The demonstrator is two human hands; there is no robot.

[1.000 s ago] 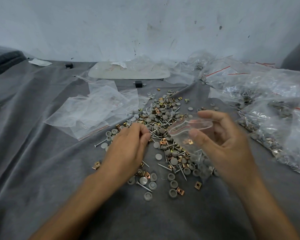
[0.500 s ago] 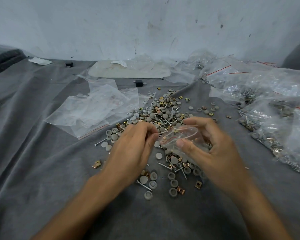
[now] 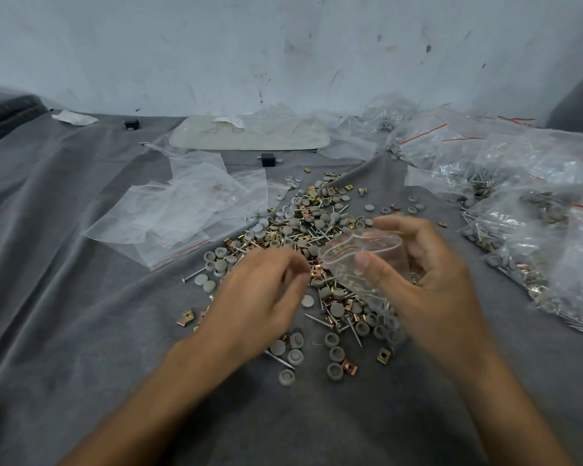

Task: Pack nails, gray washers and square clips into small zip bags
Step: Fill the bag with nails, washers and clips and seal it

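My right hand point(image 3: 428, 280) grips a small clear plastic zip bag with a red seal line point(image 3: 360, 253), thumb on the near lip and fingers behind, so the mouth gapes toward my left hand point(image 3: 260, 290). That hand is pinched shut just beside the opening, over the heap; I cannot tell what it holds, if anything, because the fingertips curl under.

The mixed heap of silver nails, round gray plastic washers and brass-coloured square metal clips point(image 3: 317, 230) lies on the wrinkled gray cloth point(image 3: 81, 331), directly under and beyond both hands. A few pieces already sit low in the bag.

I see three risks. The film is thin and slack, so if my thumb eases off, the mouth may collapse and whatever I bring across will bounce off the lip back into the heap. Nail points could pierce the plastic if I push them in tip-first. And the bag tilts toward its opening; tip it further and the pieces inside may slide out. The empty clear zip bags lying flat point(image 3: 182, 213) to the left and the filled clear bags of hardware point(image 3: 535, 230) on the right are well apart from my hands.
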